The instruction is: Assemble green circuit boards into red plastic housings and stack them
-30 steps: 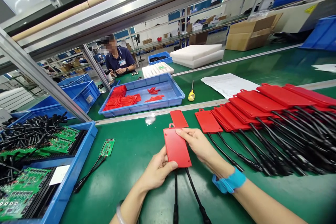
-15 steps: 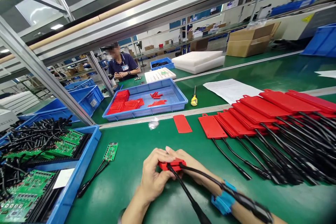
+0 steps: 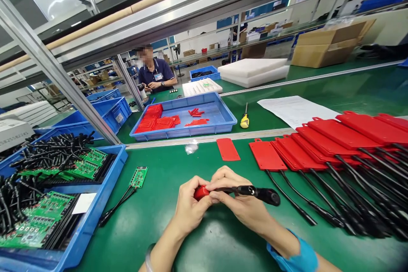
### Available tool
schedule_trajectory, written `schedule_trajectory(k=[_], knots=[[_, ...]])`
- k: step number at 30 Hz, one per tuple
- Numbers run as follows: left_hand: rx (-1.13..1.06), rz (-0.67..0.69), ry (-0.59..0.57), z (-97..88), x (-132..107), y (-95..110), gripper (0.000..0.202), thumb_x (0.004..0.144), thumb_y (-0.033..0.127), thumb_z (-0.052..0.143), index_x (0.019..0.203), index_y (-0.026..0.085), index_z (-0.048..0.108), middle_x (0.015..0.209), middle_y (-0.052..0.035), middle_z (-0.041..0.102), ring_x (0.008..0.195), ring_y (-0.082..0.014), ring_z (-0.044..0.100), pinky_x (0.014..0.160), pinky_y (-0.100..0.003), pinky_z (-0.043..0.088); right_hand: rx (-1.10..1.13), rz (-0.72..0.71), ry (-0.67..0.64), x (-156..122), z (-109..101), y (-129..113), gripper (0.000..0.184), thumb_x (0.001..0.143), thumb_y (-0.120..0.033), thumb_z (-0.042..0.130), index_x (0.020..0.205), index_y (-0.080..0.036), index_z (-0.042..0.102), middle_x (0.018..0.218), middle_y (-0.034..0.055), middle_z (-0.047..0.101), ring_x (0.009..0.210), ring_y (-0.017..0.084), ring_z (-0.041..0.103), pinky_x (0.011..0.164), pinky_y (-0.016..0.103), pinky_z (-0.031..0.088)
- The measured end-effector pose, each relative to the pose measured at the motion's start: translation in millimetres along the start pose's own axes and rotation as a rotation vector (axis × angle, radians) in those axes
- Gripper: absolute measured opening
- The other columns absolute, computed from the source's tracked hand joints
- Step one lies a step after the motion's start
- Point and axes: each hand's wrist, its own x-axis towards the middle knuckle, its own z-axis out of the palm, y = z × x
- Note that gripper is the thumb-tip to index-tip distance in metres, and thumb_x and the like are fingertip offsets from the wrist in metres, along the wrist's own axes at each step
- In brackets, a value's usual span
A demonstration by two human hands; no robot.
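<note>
Both my hands hold one red plastic case (image 3: 200, 193) above the green bench. My left hand (image 3: 188, 204) grips its left side, fingers closed round it. From the right, my right hand (image 3: 234, 197) pinches the case's other end, where two black cables (image 3: 253, 192) come out and point right. Much of the case is hidden by the fingers. Beyond my hands lies a flat red cover plate (image 3: 228, 149). A green circuit board (image 3: 139, 177) with two black leads rests to the left. At right, several closed red cases (image 3: 266, 155) with black cables lie in an overlapping row.
Boards and black cables fill a blue bin (image 3: 119, 157) at left. A blue tray (image 3: 223, 114) holds red plates and strips. Beside it are a yellow screwdriver (image 3: 245, 121) and a paper sheet (image 3: 296, 108). A co-worker (image 3: 156, 76) sits across the bench, past a metal post (image 3: 63, 72).
The red case has been turned, so its cables now point right instead of down toward me. My right hand has shifted from behind the case to its right end.
</note>
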Motion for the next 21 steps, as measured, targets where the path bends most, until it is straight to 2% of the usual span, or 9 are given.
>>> schedule_trajectory(k=[4,7,15,18,21], knots=[[-0.025,-0.023,0.018,2.7,-0.2,-0.7,0.021,0.079,0.035,0.065,0.085,0.015,0.061,0.076,-0.0025,0.064,0.069,-0.0134,0.055,0.066,-0.023,0.042,-0.044,-0.002,0.172,-2.7,7.2,0.0,0.012,0.084,-0.028,0.062,0.075,-0.021,0.066,0.072,0.0019,0.054,0.071,0.018,0.052,0.064,0.029,0.043],[-0.041,-0.016,0.045,5.9,-0.5,-1.6,0.02,0.08,0.034,0.064,0.088,0.016,0.061,0.084,-0.0046,0.066,0.075,-0.0155,0.059,0.07,-0.024,0.045,-0.06,0.002,0.247,-4.8,13.6,-0.9,0.018,0.085,-0.03,0.061,0.069,-0.021,0.061,0.071,0.0024,0.054,0.072,0.019,0.051,0.064,0.03,0.043],[0.033,0.003,0.123,11.1,-2.1,1.1,0.019,0.083,0.034,0.06,0.089,0.016,0.06,0.088,-0.0057,0.066,0.08,-0.0177,0.061,0.073,-0.026,0.046,-0.054,0.075,0.335,-10.1,24.4,6.5,0.019,0.086,-0.029,0.059,0.069,-0.021,0.055,0.075,0.003,0.054,0.076,0.02,0.051,0.068,0.032,0.043],[0.05,0.021,0.133,8.3,-2.3,1.3,0.019,0.083,0.035,0.06,0.086,0.016,0.059,0.083,-0.0041,0.065,0.074,-0.016,0.058,0.069,-0.025,0.044,-0.01,0.071,0.286,-5.7,20.7,8.0,0.02,0.085,-0.033,0.061,0.069,-0.021,0.059,0.075,0.0025,0.055,0.075,0.019,0.052,0.067,0.031,0.043],[0.063,0.065,0.145,2.7,-2.9,1.1,0.021,0.08,0.036,0.064,0.08,0.016,0.057,0.073,-0.0014,0.059,0.066,-0.0135,0.052,0.063,-0.023,0.041,0.134,0.089,0.097,0.7,9.6,7.0,0.022,0.082,-0.043,0.065,0.078,-0.021,0.066,0.08,0.0027,0.057,0.079,0.02,0.055,0.069,0.03,0.046]])
